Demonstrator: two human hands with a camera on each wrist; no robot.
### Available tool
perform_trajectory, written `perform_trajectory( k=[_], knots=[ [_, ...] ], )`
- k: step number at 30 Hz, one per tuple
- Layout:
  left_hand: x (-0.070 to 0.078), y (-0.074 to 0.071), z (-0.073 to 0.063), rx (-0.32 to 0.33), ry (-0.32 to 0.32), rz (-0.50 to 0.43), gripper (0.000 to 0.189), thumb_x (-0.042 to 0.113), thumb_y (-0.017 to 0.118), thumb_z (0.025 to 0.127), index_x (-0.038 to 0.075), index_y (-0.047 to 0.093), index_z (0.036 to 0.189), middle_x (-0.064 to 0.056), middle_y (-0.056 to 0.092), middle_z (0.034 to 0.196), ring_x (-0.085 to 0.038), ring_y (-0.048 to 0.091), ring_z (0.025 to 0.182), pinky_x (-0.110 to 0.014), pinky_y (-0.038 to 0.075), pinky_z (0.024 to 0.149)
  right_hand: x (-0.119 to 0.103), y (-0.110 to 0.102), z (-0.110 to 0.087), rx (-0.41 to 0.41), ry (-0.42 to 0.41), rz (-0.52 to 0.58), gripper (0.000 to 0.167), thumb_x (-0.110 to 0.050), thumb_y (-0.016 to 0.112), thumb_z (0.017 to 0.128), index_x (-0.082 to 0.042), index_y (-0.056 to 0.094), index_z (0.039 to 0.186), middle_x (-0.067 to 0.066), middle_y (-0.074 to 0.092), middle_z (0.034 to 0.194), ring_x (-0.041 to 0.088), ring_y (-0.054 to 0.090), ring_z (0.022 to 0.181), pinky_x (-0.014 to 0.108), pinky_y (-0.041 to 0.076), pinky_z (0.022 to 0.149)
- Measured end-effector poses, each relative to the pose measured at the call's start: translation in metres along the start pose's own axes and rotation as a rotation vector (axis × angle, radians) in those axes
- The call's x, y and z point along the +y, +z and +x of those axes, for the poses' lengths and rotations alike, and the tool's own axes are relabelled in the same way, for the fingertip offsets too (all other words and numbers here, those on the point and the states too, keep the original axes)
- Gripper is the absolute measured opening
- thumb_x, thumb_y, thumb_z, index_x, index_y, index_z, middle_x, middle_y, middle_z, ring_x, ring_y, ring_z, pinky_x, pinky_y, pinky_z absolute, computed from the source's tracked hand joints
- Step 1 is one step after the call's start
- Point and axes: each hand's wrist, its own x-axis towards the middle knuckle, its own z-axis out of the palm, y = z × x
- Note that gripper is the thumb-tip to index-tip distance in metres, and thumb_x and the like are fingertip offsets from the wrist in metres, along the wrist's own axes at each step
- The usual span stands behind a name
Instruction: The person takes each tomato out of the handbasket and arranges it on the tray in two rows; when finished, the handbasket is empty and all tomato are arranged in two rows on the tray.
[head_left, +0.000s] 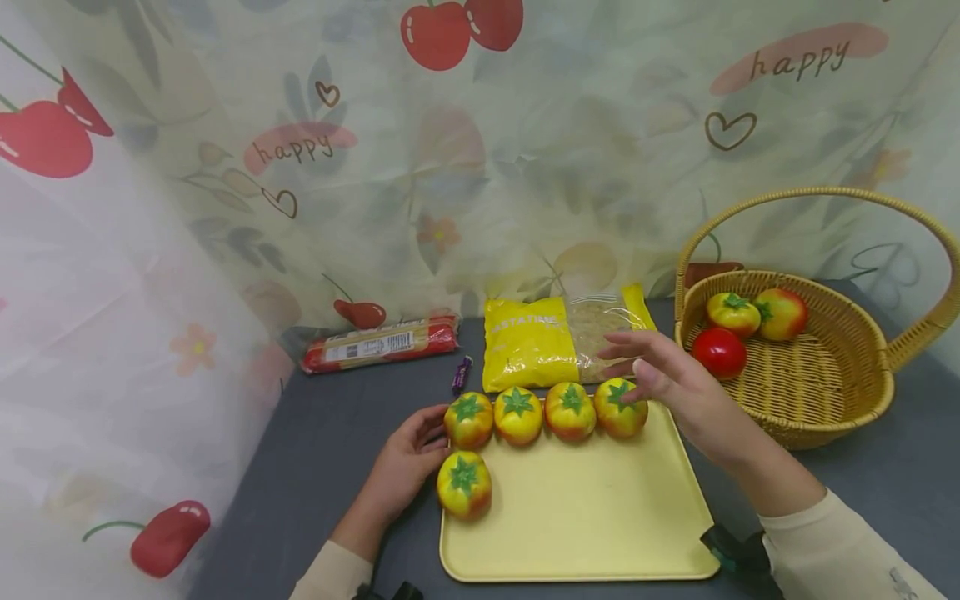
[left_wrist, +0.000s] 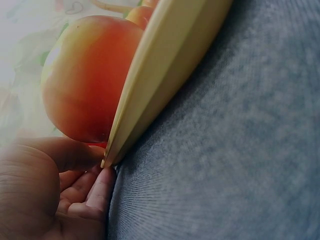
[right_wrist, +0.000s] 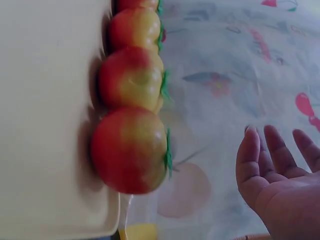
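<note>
A pale yellow tray bears several yellow-red tomatoes with green star-shaped tops. Most form a row along its far edge; one tomato sits nearer at the left edge. My left hand pinches the tray's left rim beside the row, thumb side above and fingertips below, as the left wrist view shows at the rim. Above the tray's far right corner hovers my right hand, fingers loosely spread and holding nothing. It is nearest the row's rightmost tomato, and the right wrist view shows a gap between hand and tomato.
A wicker basket with a tall handle stands at the right, holding two yellow-red tomatoes and a red one. Behind the tray lie a yellow pasta bag, a red-ended noodle pack and a small purple-wrapped sweet.
</note>
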Motion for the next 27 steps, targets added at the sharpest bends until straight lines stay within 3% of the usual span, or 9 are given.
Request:
perform_trajectory(
  k=[11,18,27],
  knots=[
    [0.004,0.0,-0.002,0.005,0.005,-0.017,0.057,-0.003,0.071,0.1,0.005,0.056,0.155,-0.014,0.056,0.156,-0.033,0.055,0.143,-0.05,0.046,0.116,-0.002,-0.047,-0.011,0.192,0.017,0.116,0.042,-0.017,0.036,0.118,-0.007,0.051,0.157,0.018,0.057,0.145,0.031,0.056,0.13,0.031,0.055,0.096],
    [0.001,0.0,0.0,0.004,0.009,0.0,0.057,-0.002,0.071,0.1,0.006,0.055,0.155,-0.014,0.057,0.156,-0.033,0.055,0.143,-0.049,0.047,0.115,0.008,-0.074,-0.016,0.295,0.023,0.204,0.042,-0.02,0.035,0.118,-0.005,0.052,0.155,0.017,0.058,0.143,0.031,0.056,0.129,0.03,0.055,0.096],
    [0.003,0.0,-0.001,0.0,0.011,-0.012,0.057,-0.003,0.071,0.1,0.005,0.056,0.155,-0.014,0.056,0.156,-0.033,0.055,0.142,-0.05,0.047,0.116,0.029,-0.099,-0.024,0.349,0.022,0.203,0.038,-0.021,0.036,0.119,-0.009,0.054,0.152,0.01,0.059,0.142,0.026,0.054,0.127,0.025,0.056,0.094]
  ],
)
